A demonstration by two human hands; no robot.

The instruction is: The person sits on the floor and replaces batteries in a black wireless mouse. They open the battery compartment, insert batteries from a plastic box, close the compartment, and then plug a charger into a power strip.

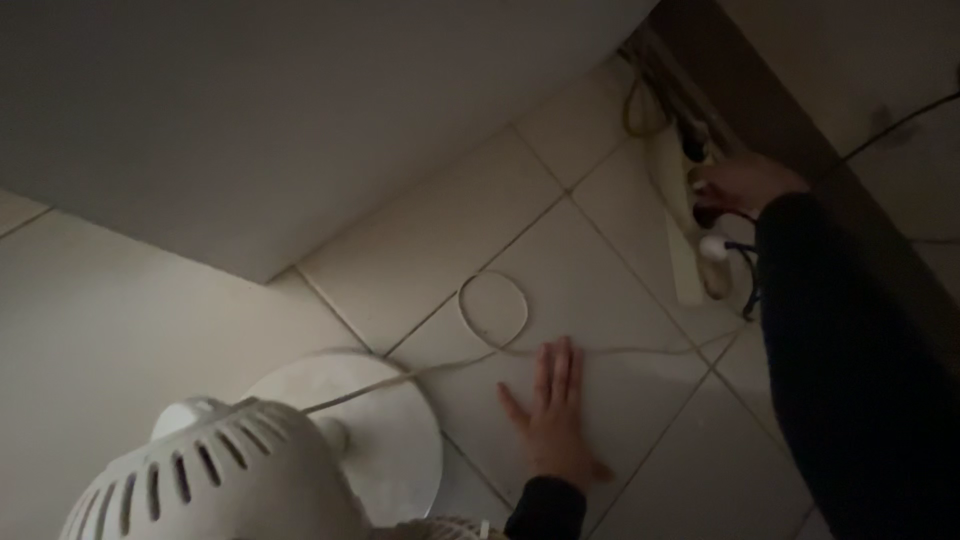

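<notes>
In dim light the right hand (740, 185) grips a barely discernible plug at the power strip (685, 215) along the floor's far edge, while the left hand (555, 415) lies flat, fingers spread, touching the white cord (490, 310) beside the fan (250, 470).

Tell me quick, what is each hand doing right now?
Left hand: open, fingers spread, flat on the tiled floor by the white cord.
Right hand: at the power strip, on a dark plug; its grip cannot be told.

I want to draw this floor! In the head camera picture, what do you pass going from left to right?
White fan → loop in the white cord → left hand flat on the tiles → white power strip → right hand at the power strip.
</notes>
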